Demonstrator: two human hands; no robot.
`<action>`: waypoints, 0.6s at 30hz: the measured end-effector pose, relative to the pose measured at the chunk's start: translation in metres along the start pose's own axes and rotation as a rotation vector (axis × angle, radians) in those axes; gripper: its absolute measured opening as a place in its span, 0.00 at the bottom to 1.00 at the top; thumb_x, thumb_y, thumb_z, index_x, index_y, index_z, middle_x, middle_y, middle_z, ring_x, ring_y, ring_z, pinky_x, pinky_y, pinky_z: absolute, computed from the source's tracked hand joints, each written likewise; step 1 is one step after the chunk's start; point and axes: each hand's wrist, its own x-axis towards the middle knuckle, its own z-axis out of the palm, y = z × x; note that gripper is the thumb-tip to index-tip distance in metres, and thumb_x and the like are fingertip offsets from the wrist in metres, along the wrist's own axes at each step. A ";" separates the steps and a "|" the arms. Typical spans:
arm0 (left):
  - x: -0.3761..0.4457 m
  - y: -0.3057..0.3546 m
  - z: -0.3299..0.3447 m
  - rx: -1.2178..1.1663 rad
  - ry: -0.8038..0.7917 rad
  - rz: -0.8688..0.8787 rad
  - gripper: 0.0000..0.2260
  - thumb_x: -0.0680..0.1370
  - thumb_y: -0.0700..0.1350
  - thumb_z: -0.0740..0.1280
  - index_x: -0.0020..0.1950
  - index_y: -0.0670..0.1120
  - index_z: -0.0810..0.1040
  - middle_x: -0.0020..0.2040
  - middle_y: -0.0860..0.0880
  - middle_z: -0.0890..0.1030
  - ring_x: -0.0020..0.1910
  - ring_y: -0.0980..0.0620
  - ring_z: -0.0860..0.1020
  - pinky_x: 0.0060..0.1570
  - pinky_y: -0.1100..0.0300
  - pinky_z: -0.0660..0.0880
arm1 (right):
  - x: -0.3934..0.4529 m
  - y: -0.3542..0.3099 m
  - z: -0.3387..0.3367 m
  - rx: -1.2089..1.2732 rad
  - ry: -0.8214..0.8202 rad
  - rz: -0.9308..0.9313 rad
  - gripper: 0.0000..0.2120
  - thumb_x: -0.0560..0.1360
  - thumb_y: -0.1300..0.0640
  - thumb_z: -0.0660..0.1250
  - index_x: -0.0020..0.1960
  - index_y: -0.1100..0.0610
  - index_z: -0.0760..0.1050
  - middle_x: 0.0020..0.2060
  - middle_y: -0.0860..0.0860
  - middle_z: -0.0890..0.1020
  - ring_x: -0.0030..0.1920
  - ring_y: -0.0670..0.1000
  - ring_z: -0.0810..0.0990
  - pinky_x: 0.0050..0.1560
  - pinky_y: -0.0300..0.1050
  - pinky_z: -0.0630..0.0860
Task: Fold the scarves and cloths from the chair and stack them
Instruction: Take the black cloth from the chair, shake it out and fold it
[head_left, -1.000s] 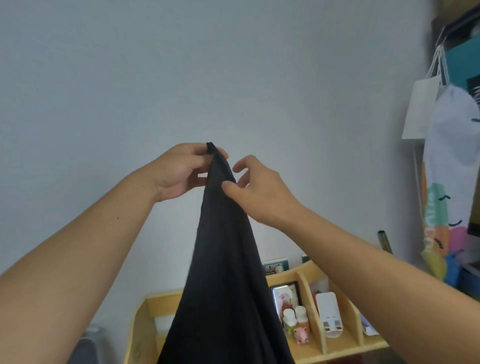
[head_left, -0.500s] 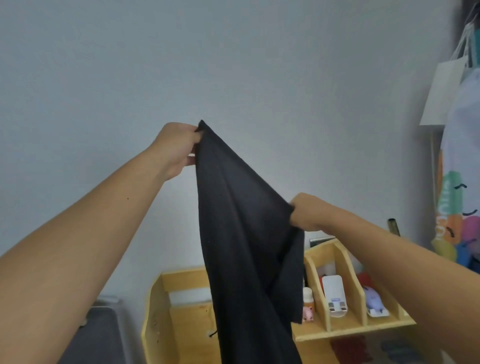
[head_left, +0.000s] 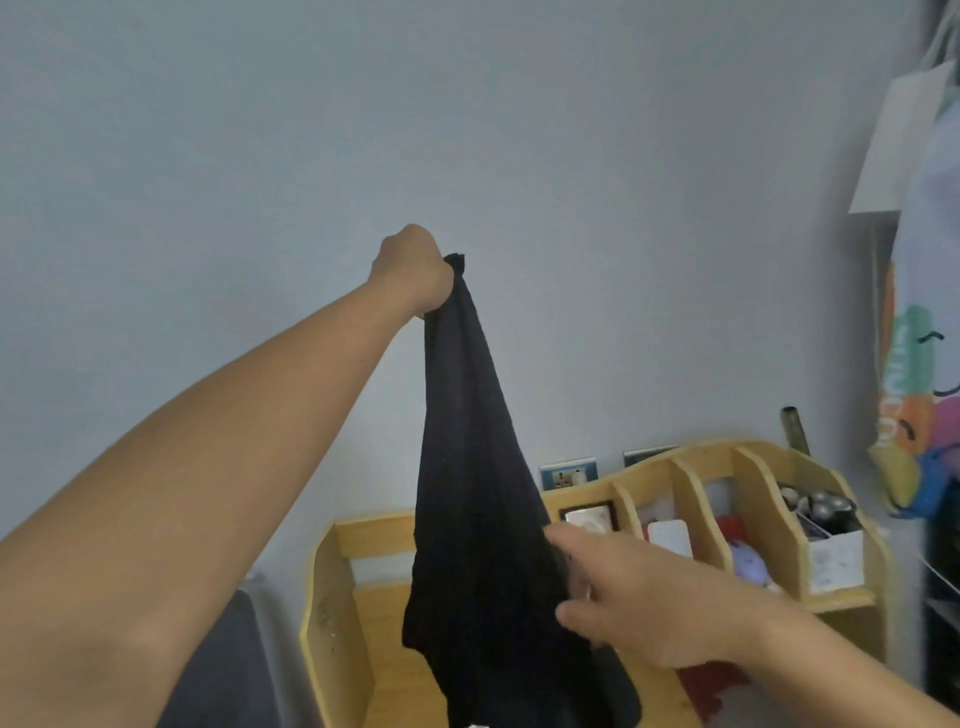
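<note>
A long black scarf (head_left: 478, 493) hangs in the air in front of the pale wall. My left hand (head_left: 413, 273) is raised high and grips its top corner in a fist. Lower down, my right hand (head_left: 628, 587) holds the scarf's right edge between thumb and fingers, level with the wooden shelf. The scarf's lower end drops out of the frame at the bottom. The chair and any stack are out of view.
A wooden desk organiser (head_left: 717, 499) with upright dividers stands behind the scarf, holding small items and a white box (head_left: 836, 558). A red cloth (head_left: 711, 683) lies below it. Bags (head_left: 919, 364) hang at the right edge. A dark grey surface (head_left: 228, 670) shows bottom left.
My right hand slid from beside the left hand down along the scarf's edge to near its middle. My left hand kept its hold on the top corner and stayed raised.
</note>
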 end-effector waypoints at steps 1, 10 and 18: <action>-0.002 0.005 0.002 0.007 -0.008 0.022 0.06 0.77 0.35 0.61 0.41 0.39 0.75 0.44 0.40 0.80 0.40 0.37 0.84 0.34 0.54 0.78 | 0.006 -0.004 0.001 0.049 0.033 0.010 0.20 0.80 0.46 0.66 0.70 0.43 0.67 0.47 0.40 0.82 0.49 0.42 0.81 0.51 0.41 0.79; -0.022 0.044 0.009 0.096 -0.019 0.228 0.08 0.75 0.35 0.61 0.36 0.41 0.73 0.36 0.42 0.78 0.33 0.42 0.79 0.30 0.58 0.72 | 0.101 -0.067 -0.060 0.297 0.883 0.099 0.37 0.76 0.41 0.66 0.79 0.51 0.55 0.71 0.50 0.65 0.65 0.53 0.73 0.59 0.52 0.77; -0.030 0.038 0.008 -0.031 -0.107 0.251 0.08 0.76 0.38 0.63 0.38 0.39 0.78 0.40 0.39 0.83 0.43 0.36 0.85 0.40 0.47 0.82 | 0.092 -0.058 -0.094 0.421 0.822 0.089 0.07 0.77 0.61 0.62 0.48 0.56 0.79 0.43 0.52 0.83 0.44 0.53 0.82 0.43 0.49 0.83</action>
